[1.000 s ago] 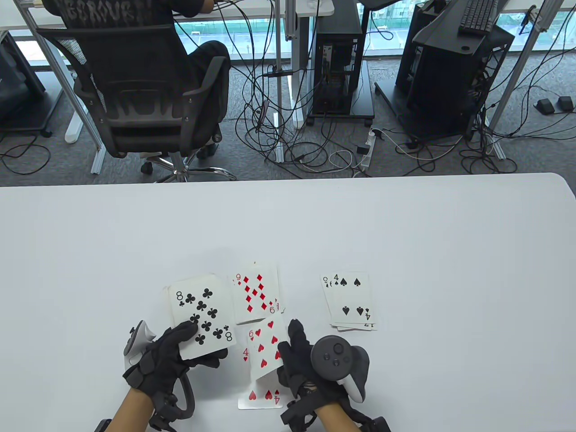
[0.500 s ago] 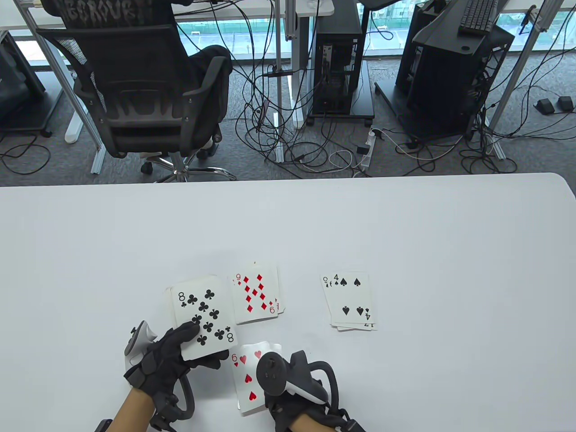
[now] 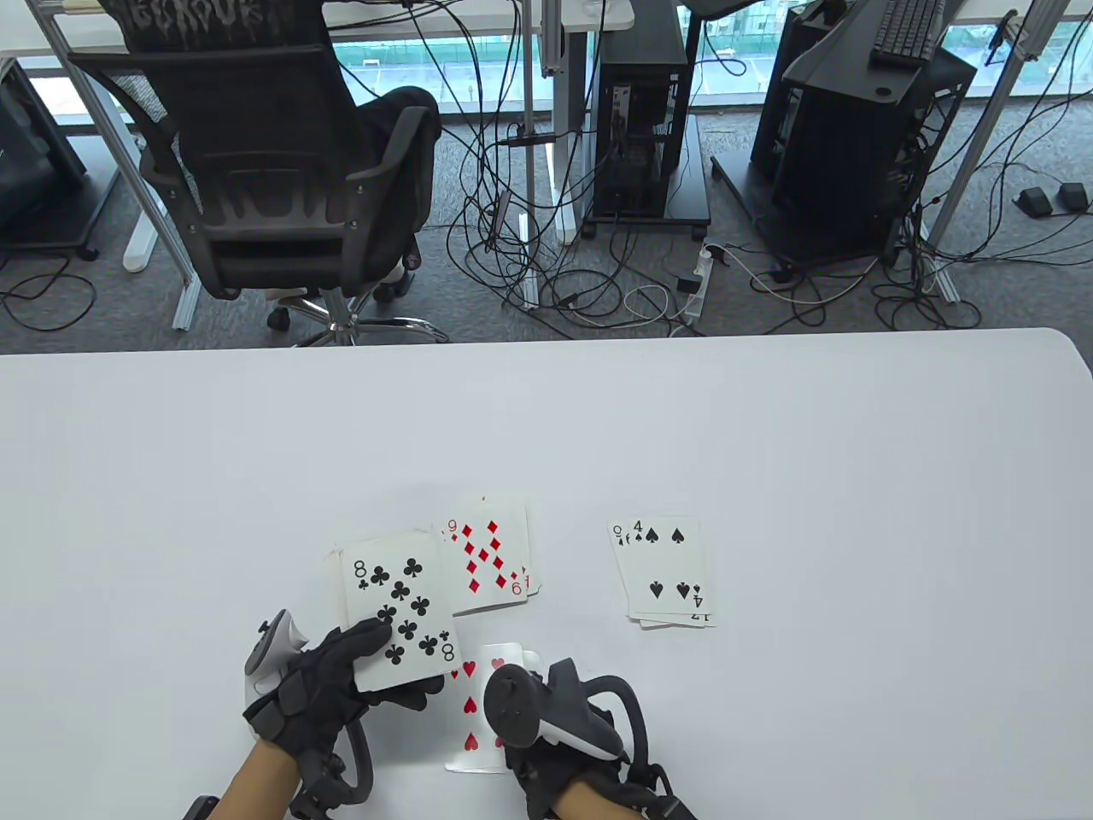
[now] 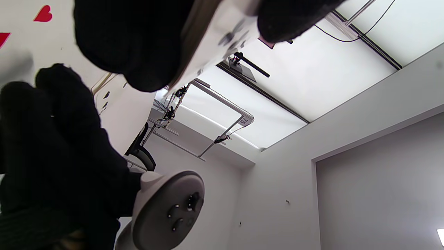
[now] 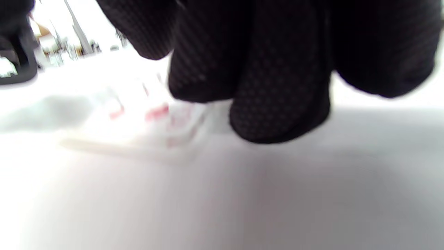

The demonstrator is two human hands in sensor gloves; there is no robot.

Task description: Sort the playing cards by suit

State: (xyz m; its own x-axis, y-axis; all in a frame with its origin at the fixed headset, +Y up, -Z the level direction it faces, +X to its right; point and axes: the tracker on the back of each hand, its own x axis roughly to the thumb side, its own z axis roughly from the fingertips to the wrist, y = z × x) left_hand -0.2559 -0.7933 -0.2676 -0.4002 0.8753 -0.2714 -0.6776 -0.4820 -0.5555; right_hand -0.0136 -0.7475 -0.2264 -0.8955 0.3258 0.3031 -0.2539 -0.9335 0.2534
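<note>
My left hand [image 3: 394, 659] grips the deck [image 3: 397, 611], thumb on its top card, the eight of clubs; in the left wrist view the deck's edge [image 4: 215, 38] shows between thumb and fingers. A face-up hearts pile [image 3: 474, 709] lies near the front edge, partly under the deck and my right hand [image 3: 555, 679]. The tracker hides that hand's fingers from above. In the blurred right wrist view its fingertips [image 5: 277, 104] hang down to the table beside the hearts cards [image 5: 149, 118], with nothing between them. A diamonds pile [image 3: 487, 555], nine on top, and a spades pile [image 3: 666, 568], four on top, lie farther back.
The white table [image 3: 768, 444] stretches wide behind and to both sides of the piles. Beyond its far edge are an office chair [image 3: 256, 171] with a seated person, floor cables and computer stands.
My right hand carried the six of hearts back toward the front edge and laid it on the hearts pile. My left hand shifted the deck slightly right, over that pile's corner.
</note>
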